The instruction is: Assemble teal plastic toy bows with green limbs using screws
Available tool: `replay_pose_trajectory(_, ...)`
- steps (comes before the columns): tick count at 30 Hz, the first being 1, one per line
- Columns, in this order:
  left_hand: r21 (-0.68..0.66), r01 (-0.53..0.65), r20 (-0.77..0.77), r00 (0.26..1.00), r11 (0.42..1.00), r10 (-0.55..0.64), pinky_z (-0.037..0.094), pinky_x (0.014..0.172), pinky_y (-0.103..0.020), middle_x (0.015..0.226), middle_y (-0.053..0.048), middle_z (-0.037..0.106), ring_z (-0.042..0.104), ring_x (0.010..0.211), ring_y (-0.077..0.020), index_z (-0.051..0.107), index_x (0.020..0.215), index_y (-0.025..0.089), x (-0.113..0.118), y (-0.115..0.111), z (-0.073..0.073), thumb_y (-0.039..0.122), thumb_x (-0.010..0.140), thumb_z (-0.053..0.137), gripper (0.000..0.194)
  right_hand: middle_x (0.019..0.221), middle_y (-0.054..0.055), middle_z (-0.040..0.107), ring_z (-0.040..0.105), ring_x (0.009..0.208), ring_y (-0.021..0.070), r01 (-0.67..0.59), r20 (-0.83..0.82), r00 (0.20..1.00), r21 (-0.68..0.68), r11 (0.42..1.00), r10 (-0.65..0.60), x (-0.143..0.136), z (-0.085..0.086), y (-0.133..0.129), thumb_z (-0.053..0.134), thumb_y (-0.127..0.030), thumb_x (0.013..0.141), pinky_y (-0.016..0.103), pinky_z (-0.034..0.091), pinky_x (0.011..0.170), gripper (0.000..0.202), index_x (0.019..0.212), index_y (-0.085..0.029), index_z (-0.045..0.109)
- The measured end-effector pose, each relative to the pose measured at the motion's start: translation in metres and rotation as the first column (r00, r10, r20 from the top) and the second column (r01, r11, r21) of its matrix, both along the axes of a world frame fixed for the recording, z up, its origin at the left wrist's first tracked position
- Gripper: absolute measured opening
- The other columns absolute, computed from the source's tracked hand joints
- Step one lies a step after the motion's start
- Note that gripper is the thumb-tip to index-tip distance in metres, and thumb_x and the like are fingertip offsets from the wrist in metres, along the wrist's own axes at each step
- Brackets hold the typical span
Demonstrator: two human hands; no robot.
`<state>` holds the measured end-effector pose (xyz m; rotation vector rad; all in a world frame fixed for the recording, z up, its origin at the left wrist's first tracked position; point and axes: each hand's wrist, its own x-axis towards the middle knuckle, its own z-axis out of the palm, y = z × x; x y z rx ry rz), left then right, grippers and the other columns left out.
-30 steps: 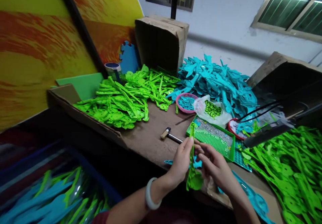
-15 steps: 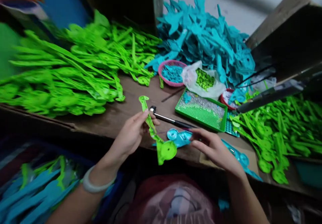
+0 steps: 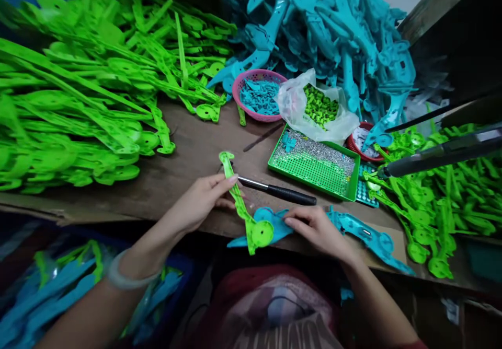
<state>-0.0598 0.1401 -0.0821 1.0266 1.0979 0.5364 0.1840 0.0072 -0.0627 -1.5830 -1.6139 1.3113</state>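
Note:
Between thumb and fingers, my left hand point(image 3: 204, 197) holds a long, thin bright green plastic piece point(image 3: 242, 209) upright, its round disc end hanging over the table's front edge. Just right of it, my right hand point(image 3: 317, 229) has its fingers closed on a flat blue plastic piece point(image 3: 276, 225), partly hidden by the green one. A second, longer blue plastic piece point(image 3: 368, 234) lies beyond my right wrist on cardboard. Behind the hands rests a tool with a black handle point(image 3: 292, 195) and shiny metal shaft; its far end is hidden by my left hand.
Green pieces point(image 3: 90, 93) pile up at left, more point(image 3: 431, 192) at right. Blue pieces point(image 3: 314, 25) heap at the back. A pink basket point(image 3: 237, 101), a plastic bag point(image 3: 290, 98), a green tray point(image 3: 314, 188) of small metal bits and a red basket point(image 3: 371, 156) stand mid-table. A dark rod-like tool point(image 3: 443, 150) juts in from the right.
My right hand's fingers have closed onto the blue piece, where they were more spread before. My left hand still holds the green piece. The view has shifted closer to the table.

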Motion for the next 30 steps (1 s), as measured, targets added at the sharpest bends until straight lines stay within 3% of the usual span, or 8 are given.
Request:
replay_pose_trajectory(3, -0.09, 0.085, -0.016, 0.996, 0.992, -0.086, 0.061, 0.059, -0.026, 0.076, -0.008, 0.075, 0.072, 0.072, -0.0213, 0.074, 0.076, 0.016, -0.003, -0.019, -0.006, 0.064, 0.067, 0.08, 0.049, 0.095, 0.004, 0.077, 0.07, 0.089, 0.0164, -0.02, -0.037, 0.999, -0.049, 0.999, 0.019, 0.009, -0.006, -0.014, 0.055, -0.036, 0.098, 0.026, 0.051, 0.081, 0.025, 0.098, -0.019, 0.074)
replay_pose_trajectory(9, -0.045, -0.174, -0.003, 0.985, 0.984, 0.175, 0.061, 0.06, -0.025, 0.076, -0.004, 0.074, 0.07, 0.071, -0.0187, 0.073, 0.075, 0.018, -0.001, -0.03, -0.006, 0.063, 0.061, 0.085, 0.048, 0.104, 0.005, 0.078, 0.072, 0.099, 0.0174, -0.021, 0.066, 0.998, 0.017, 1.0, 0.02, 0.005, -0.002, -0.015, 0.051, -0.032, 0.1, 0.028, 0.053, 0.088, 0.026, 0.11, -0.021, 0.073)
replay_pose_trajectory(15, -0.021, -0.274, -0.013, 0.962, 0.961, 0.274, 0.06, 0.058, -0.021, 0.082, -0.004, 0.075, 0.07, 0.073, -0.0165, 0.071, 0.075, 0.018, -0.006, -0.023, -0.002, 0.062, 0.058, 0.086, 0.05, 0.105, 0.005, 0.077, 0.071, 0.099, 0.0175, -0.085, 0.11, 0.991, 0.077, 0.993, 0.077, -0.007, 0.011, -0.007, 0.05, -0.03, 0.101, 0.029, 0.052, 0.087, 0.024, 0.113, -0.021, 0.069)
replay_pose_trajectory(21, 0.115, -0.316, 0.019, 0.949, 0.942, 0.316, 0.061, 0.06, -0.023, 0.08, -0.003, 0.073, 0.071, 0.071, -0.0164, 0.068, 0.085, 0.017, -0.001, -0.041, 0.008, 0.058, 0.074, 0.078, 0.043, 0.09, 0.003, 0.071, 0.065, 0.077, 0.0143, 0.014, 0.087, 0.996, 0.103, 0.995, -0.023, -0.033, 0.03, 0.011, 0.061, -0.03, 0.094, 0.026, 0.049, 0.072, 0.031, 0.123, -0.018, 0.063)
replay_pose_trajectory(27, 0.134, -0.306, -0.015, 0.95, 0.942, 0.311, 0.063, 0.055, -0.028, 0.068, -0.002, 0.072, 0.073, 0.06, -0.0217, 0.061, 0.093, 0.021, 0.009, -0.058, 0.018, 0.057, 0.083, 0.068, 0.039, 0.08, 0.001, 0.064, 0.057, 0.073, 0.0129, 0.011, 0.105, 0.994, 0.187, 0.982, -0.031, -0.06, 0.027, 0.025, 0.06, -0.026, 0.095, 0.025, 0.041, 0.067, 0.014, 0.096, -0.019, 0.072)
replay_pose_trajectory(30, 0.122, -0.3, -0.007, 0.953, 0.946, 0.303, 0.063, 0.053, -0.03, 0.068, -0.002, 0.072, 0.073, 0.058, -0.0226, 0.058, 0.092, 0.022, 0.011, -0.06, 0.022, 0.06, 0.081, 0.068, 0.041, 0.076, 0.0, 0.063, 0.052, 0.067, 0.0105, 0.092, -0.042, 0.995, 0.169, 0.981, -0.086, -0.059, 0.018, 0.026, 0.065, -0.029, 0.09, 0.024, 0.038, 0.064, 0.013, 0.093, -0.019, 0.073)
